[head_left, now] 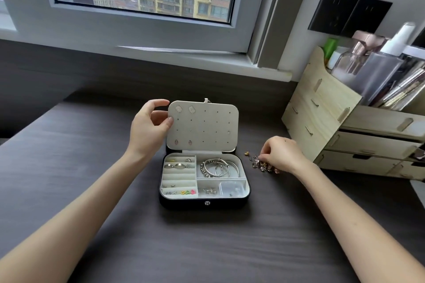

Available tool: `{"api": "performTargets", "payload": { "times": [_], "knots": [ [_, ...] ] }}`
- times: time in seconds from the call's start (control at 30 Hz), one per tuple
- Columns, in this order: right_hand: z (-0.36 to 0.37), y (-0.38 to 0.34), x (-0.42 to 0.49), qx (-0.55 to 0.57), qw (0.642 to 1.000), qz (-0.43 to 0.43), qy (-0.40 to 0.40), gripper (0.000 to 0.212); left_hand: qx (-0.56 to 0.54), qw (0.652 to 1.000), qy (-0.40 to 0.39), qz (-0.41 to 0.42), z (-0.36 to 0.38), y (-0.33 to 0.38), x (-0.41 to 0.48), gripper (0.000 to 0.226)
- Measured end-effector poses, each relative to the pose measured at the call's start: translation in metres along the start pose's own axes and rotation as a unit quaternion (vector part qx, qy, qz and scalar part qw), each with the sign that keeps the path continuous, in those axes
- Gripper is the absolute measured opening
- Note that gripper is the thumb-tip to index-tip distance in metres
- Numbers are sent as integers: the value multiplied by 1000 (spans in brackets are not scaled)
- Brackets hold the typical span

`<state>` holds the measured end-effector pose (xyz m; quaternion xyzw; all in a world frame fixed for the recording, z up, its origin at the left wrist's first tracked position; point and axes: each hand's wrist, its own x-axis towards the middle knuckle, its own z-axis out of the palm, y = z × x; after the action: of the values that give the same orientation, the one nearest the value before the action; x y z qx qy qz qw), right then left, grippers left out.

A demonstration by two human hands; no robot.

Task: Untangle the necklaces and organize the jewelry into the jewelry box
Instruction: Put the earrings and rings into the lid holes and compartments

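With the left hand, pinching the left edge of the cream perforated lid on the open black jewelry box. Inside: silver rings in left slots, silver bangles far right. Just right of the box, pinching at small loose earrings on the dark wooden table with the right hand.

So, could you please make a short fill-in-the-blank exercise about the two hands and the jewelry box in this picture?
1. The left hand holds the upright ____ of the jewelry box by its left edge.
2. The right hand pinches at loose earrings lying on the dark ____.
3. Those earrings lie to the ____ of the box.

Missing words: lid; table; right.
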<state>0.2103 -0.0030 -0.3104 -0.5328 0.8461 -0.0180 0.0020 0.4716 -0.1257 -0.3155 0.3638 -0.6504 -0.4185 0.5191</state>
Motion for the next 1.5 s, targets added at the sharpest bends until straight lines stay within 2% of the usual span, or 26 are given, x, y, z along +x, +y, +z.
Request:
{"api": "performTargets", "payload": {
  "times": [0.1, 0.17, 0.3, 0.4, 0.6, 0.87, 1.0, 1.1, 1.2, 1.5],
  "knots": [
    [-6, 1, 3, 38, 997, -5, -68, 20, -12, 1000, -16, -10, -1, 2, 0, 32],
    [-10, 2, 2, 51, 995, -13, -80, 24, -24, 999, -34, -15, -2, 5, -1, 34],
    [-27, 5, -11, 112, 993, -21, -37, 29, -72, 994, -73, -39, 2, 13, -2, 21],
    [-49, -6, -25, 188, 981, -43, 5, 22, -44, 994, -90, -54, 4, 19, -4, 8],
    [-61, -75, -34, 418, 905, -76, 3, 15, -15, 994, -84, -66, 10, 28, -12, 4],
    [-42, -142, -23, 566, 823, -42, 28, 14, -20, 995, -80, -52, 9, 25, -13, 7],
    [-36, -142, -23, 585, 808, -56, 41, 12, -36, 995, -74, -56, 10, 25, -11, 8],
    [-37, -134, -20, 590, 796, -114, 70, 9, -49, 992, -84, -80, 10, 27, -10, 6],
    [-39, -130, -18, 564, 802, -180, 77, 9, -60, 987, -107, -106, 7, 31, -7, 7],
    [-45, -132, -12, 503, 826, -247, 58, 5, -44, 974, -180, -127, -12, 38, 2, 7]
  ]
}}
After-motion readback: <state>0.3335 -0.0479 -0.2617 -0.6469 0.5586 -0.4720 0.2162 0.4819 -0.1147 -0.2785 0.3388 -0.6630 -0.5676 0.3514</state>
